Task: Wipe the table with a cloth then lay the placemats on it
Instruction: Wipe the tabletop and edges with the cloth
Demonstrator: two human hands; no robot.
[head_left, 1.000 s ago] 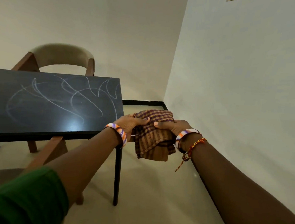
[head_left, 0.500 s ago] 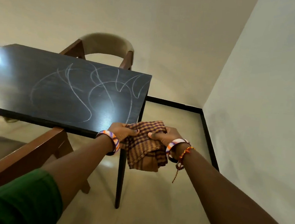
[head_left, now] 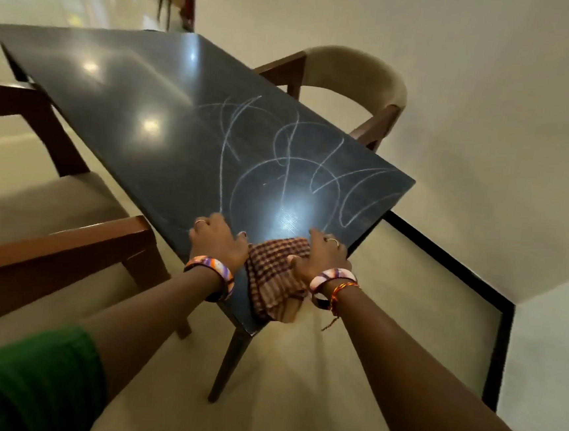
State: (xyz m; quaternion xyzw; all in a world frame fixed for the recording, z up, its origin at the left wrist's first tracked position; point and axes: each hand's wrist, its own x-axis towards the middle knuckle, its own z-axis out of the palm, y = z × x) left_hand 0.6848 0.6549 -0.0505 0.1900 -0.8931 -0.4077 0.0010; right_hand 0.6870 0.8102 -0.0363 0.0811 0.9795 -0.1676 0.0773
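A pale-walled corner is framing a dark glossy desk (head_left: 168,109), its surface toward centre-right of the frame carrying looping chalk scribbles (head_left: 290,167). I am noting the checked cloth (head_left: 273,272) lying at the desk's near corner, lower centre, with part of it hanging off the edge. The left hand (head_left: 217,243) is gripping its left side, fingers curled. The right hand (head_left: 322,256) is pressing on its right side, fingers bent over the fabric. No placemats are showing. In my judgement wiping is only beginning. I am advising bunching the loose part onto the desk first, pressing flat, and sweeping in overlapping passes toward the scribbles. Two chairs (head_left: 353,80) are standing beside the desk.
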